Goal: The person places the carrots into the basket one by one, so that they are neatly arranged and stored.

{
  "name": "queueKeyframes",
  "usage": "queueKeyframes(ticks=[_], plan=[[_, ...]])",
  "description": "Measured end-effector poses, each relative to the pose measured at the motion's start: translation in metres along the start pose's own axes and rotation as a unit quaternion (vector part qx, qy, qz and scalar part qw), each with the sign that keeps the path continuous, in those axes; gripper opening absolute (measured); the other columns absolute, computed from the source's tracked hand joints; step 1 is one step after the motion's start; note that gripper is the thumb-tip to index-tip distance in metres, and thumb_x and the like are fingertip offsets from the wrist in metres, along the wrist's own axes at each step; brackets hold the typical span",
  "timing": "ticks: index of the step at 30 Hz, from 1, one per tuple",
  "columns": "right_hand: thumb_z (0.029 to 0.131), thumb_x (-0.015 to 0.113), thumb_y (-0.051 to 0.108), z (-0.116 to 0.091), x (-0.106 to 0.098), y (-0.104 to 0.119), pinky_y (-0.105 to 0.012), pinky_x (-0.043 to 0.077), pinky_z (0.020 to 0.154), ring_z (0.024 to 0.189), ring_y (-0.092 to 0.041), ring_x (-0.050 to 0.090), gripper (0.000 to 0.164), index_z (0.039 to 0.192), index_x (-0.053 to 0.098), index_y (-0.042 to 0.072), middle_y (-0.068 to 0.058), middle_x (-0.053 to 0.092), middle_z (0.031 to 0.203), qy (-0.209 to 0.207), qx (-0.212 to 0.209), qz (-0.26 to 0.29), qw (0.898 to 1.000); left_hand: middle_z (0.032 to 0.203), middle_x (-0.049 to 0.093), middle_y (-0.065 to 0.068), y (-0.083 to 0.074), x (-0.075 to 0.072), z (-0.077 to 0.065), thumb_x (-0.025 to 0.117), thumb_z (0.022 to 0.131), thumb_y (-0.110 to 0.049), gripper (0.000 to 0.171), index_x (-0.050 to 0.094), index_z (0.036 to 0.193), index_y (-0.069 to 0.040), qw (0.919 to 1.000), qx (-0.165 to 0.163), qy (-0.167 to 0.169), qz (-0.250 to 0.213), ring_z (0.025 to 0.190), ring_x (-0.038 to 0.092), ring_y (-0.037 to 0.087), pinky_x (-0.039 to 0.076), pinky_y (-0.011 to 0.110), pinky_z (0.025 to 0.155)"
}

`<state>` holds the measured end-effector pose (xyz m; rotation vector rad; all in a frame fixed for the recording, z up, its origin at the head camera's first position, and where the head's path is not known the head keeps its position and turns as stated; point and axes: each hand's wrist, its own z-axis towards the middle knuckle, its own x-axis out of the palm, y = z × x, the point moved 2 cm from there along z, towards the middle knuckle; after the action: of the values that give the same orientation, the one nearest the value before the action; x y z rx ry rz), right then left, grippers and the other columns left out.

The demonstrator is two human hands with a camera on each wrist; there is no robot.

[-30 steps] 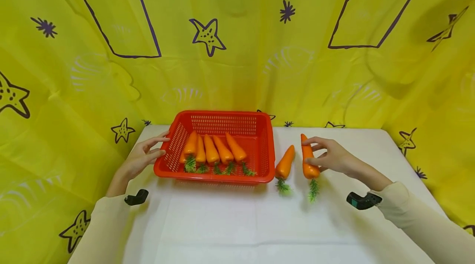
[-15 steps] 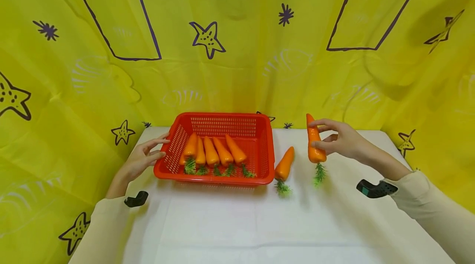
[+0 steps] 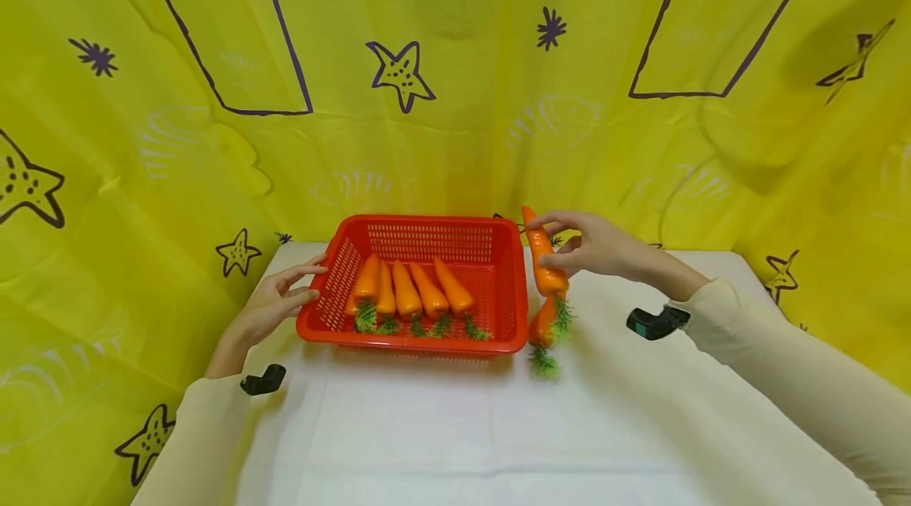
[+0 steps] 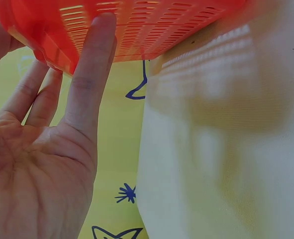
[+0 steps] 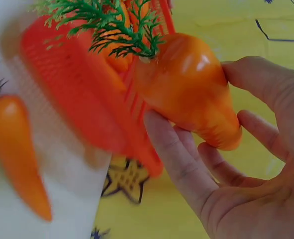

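Observation:
My right hand holds an orange carrot with a green leafy top between thumb and fingers, tip up, in the air just right of the red basket. In the right wrist view the held carrot shows its thick end and greens toward the basket. A second carrot lies on the table beside the basket, partly hidden behind the held one in the head view. My left hand touches the basket's left side, fingers fairly straight; the left wrist view shows one digit against the slotted wall.
Several carrots lie side by side in the basket, toward its left and middle, greens facing front. A white-covered table bears everything. Behind it and at both sides hangs a yellow curtain with purple drawings.
My right hand has lifted a carrot off the table, then carried it left until it is above the lying carrot near the basket's right edge. The left hand and basket stay put.

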<state>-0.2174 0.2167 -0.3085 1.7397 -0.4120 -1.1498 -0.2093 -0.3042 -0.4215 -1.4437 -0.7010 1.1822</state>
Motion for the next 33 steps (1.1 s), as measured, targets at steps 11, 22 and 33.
queueKeyframes(ticks=[11,22,33], plan=[[0.092,0.079,0.020,0.080,0.046,0.033,-0.042,0.061,0.077,0.106,-0.032,0.068,0.058,0.145,0.055,0.013,-0.018,0.049,0.146,0.059,-0.031,0.006,0.998,0.169,0.025,0.011,0.002,0.000,0.002,0.063,0.102,-0.010,0.044,0.052,0.142,0.006,0.9998,-0.015,-0.008,0.006,0.139,0.046,0.024,0.057,0.029,0.090],[0.095,0.076,0.024,0.138,0.085,0.037,-0.047,0.060,0.085,0.135,-0.029,0.049,0.057,0.147,0.055,0.018,-0.014,0.046,0.152,0.092,-0.045,0.047,0.994,0.168,0.027,0.011,0.002,-0.002,0.002,0.062,0.102,-0.007,0.044,0.052,0.142,0.007,0.9998,-0.015,-0.011,0.008,0.130,0.053,0.011,0.059,0.032,0.087],[0.096,0.074,0.020,0.176,0.125,0.017,-0.049,0.060,0.085,0.112,-0.030,0.059,0.058,0.150,0.052,0.014,-0.015,0.049,0.145,0.133,-0.033,0.112,0.984,0.168,0.027,0.011,0.003,-0.001,0.003,0.063,0.102,-0.008,0.044,0.052,0.142,0.006,0.9998,-0.017,-0.009,0.001,0.128,0.055,0.008,0.059,0.031,0.087]])
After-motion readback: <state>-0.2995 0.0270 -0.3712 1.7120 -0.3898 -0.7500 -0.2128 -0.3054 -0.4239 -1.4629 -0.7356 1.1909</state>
